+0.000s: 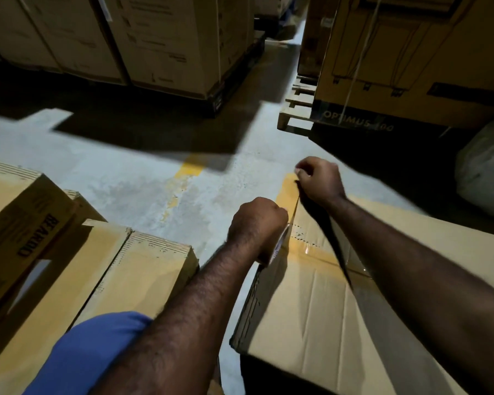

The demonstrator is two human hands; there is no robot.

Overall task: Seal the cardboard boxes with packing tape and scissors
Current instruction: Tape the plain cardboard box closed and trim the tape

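Note:
A large cardboard box point(325, 309) lies flat in front of me at the lower right. A glossy strip of clear tape point(314, 250) runs across its far end. My left hand point(257, 223) is curled into a fist at the box's far left corner and grips what looks like the tape roll point(280, 245), of which only a pale edge shows. My right hand point(318, 179) is raised beyond the far edge, its fingers pinching the free end of a stretched tape length point(290, 192). No scissors are in view.
Two long cardboard boxes point(120, 269) and a tilted printed one point(20, 218) lie at the left. Tall stacked cartons point(154, 38) stand on pallets at the back, and another carton on a wooden pallet point(294, 109) at the right. A white sack point(485, 172) sits far right. Grey concrete floor point(126, 172) lies between.

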